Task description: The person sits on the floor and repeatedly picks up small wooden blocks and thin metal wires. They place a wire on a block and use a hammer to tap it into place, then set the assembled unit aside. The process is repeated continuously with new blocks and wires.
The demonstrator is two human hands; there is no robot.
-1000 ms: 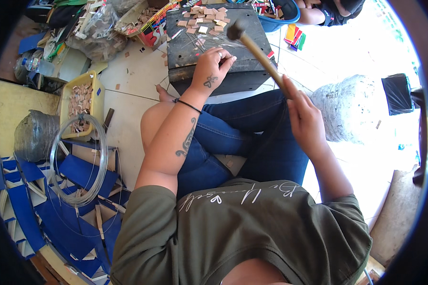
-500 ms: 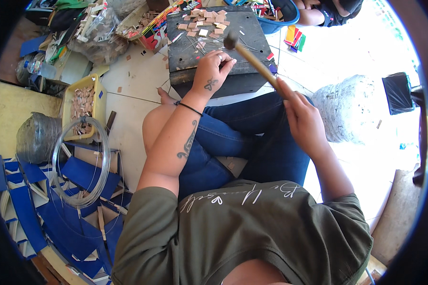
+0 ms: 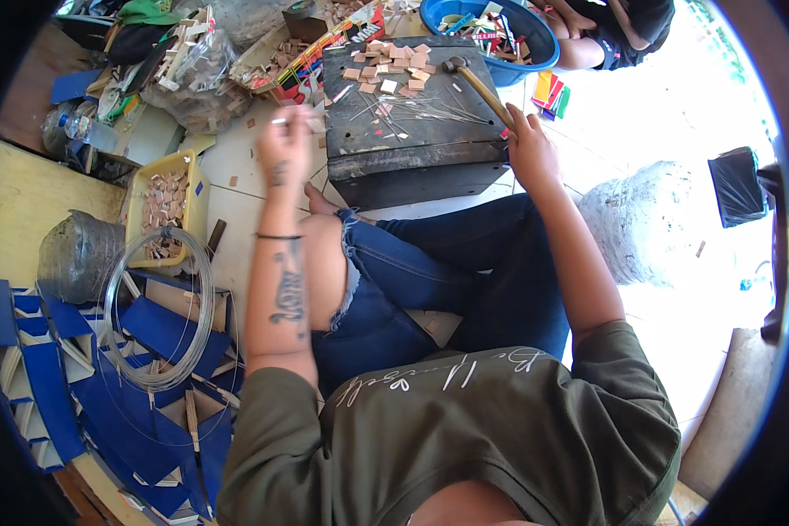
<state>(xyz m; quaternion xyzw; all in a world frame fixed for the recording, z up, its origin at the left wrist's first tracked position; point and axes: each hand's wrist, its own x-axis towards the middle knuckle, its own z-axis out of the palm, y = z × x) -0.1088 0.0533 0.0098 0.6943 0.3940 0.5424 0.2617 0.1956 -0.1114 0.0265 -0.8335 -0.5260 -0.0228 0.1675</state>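
The hammer (image 3: 475,85) sits at the upper middle of the frame, its metal head resting on the top of the dark wooden block (image 3: 412,123) and its wooden handle slanting down to the right hand (image 3: 531,151), whose fingers are closed round the end of the handle. On the block's top, left of the hammer head, lies a loose spread of thin wire nails (image 3: 421,110), and beyond them, toward the upper edge, a small heap of flat wooden squares (image 3: 394,66). The left hand (image 3: 285,145) is raised off the block to its left, the fingers pinched shut on something small and pale, probably a nail or a chip of wood; what exactly cannot be told. Judging from how things lie, the work is in the middle: many squares and nails are still loose on the block, and nothing lies under the hammer head at present. Left of the person's knee a yellow tray (image 3: 193,188) holds more small wooden pieces, and below it a coil of wire (image 3: 114,337) lies over blue angled panels (image 3: 66,412) on the floor. At the top edge a blue basin (image 3: 535,39) holds coloured sticks, with another person seated just behind it at the upper right.
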